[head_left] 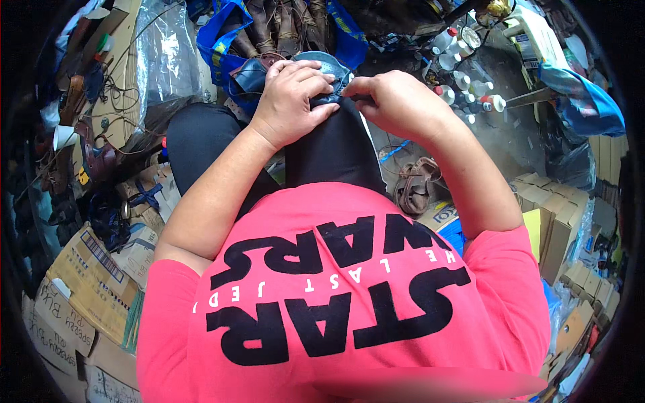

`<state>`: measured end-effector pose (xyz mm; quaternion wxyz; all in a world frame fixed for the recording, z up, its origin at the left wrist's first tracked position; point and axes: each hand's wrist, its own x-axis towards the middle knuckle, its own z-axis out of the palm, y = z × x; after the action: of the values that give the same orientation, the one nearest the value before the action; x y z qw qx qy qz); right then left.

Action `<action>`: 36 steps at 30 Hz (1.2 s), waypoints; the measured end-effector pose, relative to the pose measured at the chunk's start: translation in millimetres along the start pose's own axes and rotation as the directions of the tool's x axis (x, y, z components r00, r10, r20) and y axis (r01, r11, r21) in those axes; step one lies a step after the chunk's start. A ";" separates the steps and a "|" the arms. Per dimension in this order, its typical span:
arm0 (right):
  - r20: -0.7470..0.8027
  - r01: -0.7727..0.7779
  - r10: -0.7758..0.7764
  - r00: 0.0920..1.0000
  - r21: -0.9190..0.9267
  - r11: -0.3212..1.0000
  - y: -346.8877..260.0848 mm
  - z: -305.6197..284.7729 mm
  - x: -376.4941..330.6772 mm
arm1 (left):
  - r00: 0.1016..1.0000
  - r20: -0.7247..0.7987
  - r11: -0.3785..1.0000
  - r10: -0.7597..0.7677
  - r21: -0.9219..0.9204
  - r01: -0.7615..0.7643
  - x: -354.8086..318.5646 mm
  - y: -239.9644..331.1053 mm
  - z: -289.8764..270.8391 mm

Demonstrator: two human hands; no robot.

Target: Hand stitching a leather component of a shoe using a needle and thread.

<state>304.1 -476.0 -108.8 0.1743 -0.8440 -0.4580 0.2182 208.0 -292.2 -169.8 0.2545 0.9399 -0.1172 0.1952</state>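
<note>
Both your forearms reach up and forward from your pink shirt (329,198), elbows spread wide, hands meeting above your right knee. Your left hand (292,97) lies palm down, fingers bent over a blue-grey shoe-like piece (329,62), thumb pointing right; it holds the piece steady. Your right hand (396,104) curls at the piece's right edge, thumb and forefinger narrowed toward a pinch — whether anything sits between them, I cannot tell. The piece is at the far end of your right thigh, just before one blue bag (348,43). Another blue-grey part shows left of your left hand; whether it joins the piece is unclear.

The bag holds several brown leather shoes (289,33), too overlapped to count. At least six pale bottles (447,50) stand or lie beyond your right hand. One brown strappy item (416,185) lies near your right forearm.

Your black trousers (329,148) serve as the work surface. Around you is a cluttered room — grey floor (497,148), clear plastic sheeting (171,60) and cardboard boxes (94,282) on both sides.
</note>
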 end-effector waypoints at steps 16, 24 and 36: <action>-0.110 0.011 0.029 0.994 0.350 0.937 17.0 18.6 -15.1 | 0.999 0.005 0.997 -0.049 -0.057 0.049 -1.7 0.2 -0.8; -0.060 -0.029 0.030 0.998 0.014 0.999 -4.0 7.8 -9.3 | 0.999 0.034 0.999 -0.036 -0.012 0.037 -2.2 1.7 -1.0; 0.283 0.031 -0.067 0.957 0.130 0.991 19.7 -8.8 29.1 | 0.999 0.050 1.000 -0.002 -0.019 0.003 -1.8 -1.9 -2.8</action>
<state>336.6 -462.3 -117.1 0.1637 -0.7793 -0.4849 0.3617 206.1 -288.9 -169.2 0.2609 0.9421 -0.1242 0.1702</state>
